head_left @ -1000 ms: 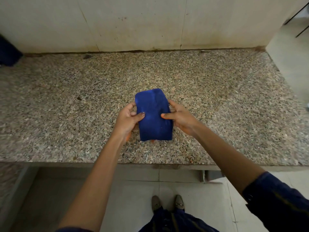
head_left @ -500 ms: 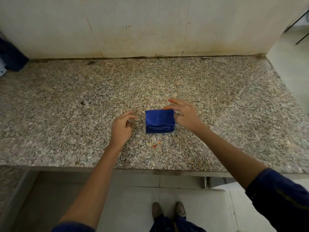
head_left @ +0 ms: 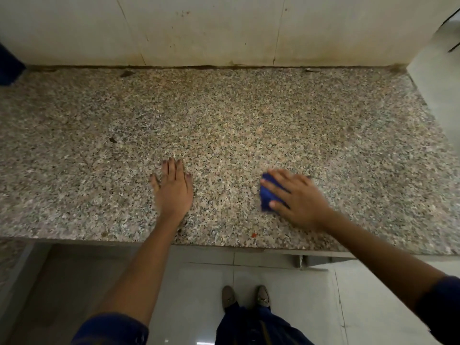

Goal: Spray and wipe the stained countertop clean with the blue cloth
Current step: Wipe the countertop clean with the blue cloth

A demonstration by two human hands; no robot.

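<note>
Cloth (head_left: 267, 195), blue and folded small, lies on the counter (head_left: 249, 115) toward its near edge, right of centre, and most of it is hidden under my right hand (head_left: 298, 199). That hand lies over it with fingers (head_left: 275, 188) spread and fairly straight, pressing it down on the granite; I see no curl round the fabric. Hand and cloth are both blurred. My left hand (head_left: 174, 188) lies flat on the counter, palm down, fingers straight and together, well apart from the cloth and holding nothing. A small red spot (head_left: 254, 235) sits near the front edge, below the cloth. A dark speck (head_left: 112, 139) lies farther left. My shoes (head_left: 246, 296) show on the tiled floor below.
</note>
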